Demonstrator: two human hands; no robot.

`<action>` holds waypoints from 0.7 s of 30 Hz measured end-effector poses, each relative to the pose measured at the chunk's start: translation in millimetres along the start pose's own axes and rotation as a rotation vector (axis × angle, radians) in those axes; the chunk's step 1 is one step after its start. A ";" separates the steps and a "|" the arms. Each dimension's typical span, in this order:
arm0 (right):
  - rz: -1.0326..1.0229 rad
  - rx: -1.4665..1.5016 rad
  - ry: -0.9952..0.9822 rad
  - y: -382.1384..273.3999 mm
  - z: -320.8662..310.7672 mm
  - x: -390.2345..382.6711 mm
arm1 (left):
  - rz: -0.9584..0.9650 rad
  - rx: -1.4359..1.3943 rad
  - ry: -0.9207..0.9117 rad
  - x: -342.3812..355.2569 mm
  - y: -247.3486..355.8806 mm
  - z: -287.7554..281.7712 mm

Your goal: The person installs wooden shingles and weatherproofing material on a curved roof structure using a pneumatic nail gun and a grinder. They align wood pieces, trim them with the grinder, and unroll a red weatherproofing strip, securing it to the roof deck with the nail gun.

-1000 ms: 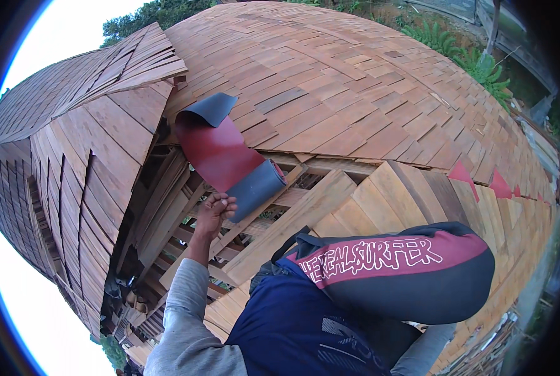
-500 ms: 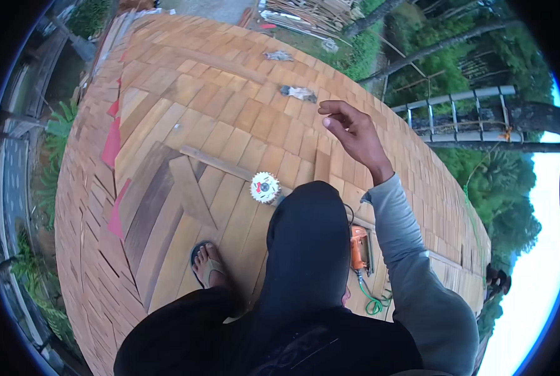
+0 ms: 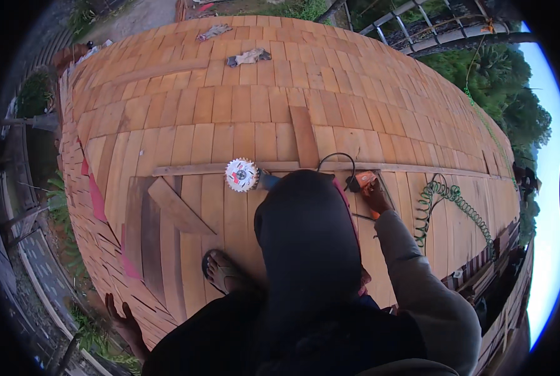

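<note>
My right hand is down on an orange nail gun, its fingers closed round the tool, just right of my knee. The gun rests on the wooden shingles, partly hidden by that hand. At the lower left, my left hand holds nothing, its fingers spread above the roof's left slope. Left of my knee lies a power tool with a round toothed saw blade; its blue body is mostly hidden behind the knee. A long wooden batten runs across the shingles behind both tools.
A loose board slants near my sandalled foot. Another loose shingle lies beyond the batten. A green coiled air hose stretches to the right. Gloves lie farther up, and a ladder shows beyond the roof's edge.
My right hand has come down from the air and taken hold of the nail gun. My left hand has come into view at the lower left. The whole view has turned.
</note>
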State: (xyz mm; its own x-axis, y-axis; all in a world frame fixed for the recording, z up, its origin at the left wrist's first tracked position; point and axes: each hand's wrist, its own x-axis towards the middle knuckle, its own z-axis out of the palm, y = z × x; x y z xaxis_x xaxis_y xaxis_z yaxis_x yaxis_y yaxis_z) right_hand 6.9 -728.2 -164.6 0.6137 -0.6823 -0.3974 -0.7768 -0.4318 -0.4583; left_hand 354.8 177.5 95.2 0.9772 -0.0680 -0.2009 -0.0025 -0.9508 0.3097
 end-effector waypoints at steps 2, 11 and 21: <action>-0.046 -0.097 -0.101 -32.1 47.8 -32.3 | 0.039 0.022 -0.035 40.8 5.7 -13.1; 0.200 0.212 0.108 -65.7 -53.4 -28.0 | -0.125 -0.088 -0.093 101.7 5.9 107.7; -0.331 -0.181 0.110 -509.0 -147.9 6.6 | -0.208 0.172 -0.007 138.7 14.8 162.9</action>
State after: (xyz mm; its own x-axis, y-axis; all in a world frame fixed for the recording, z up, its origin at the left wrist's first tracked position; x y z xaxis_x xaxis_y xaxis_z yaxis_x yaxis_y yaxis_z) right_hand 385.5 -600.1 183.6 0.8241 -0.5434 -0.1600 -0.5579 -0.7296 -0.3955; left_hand 455.8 104.8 -79.5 0.9590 0.1330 -0.2504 0.1619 -0.9819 0.0984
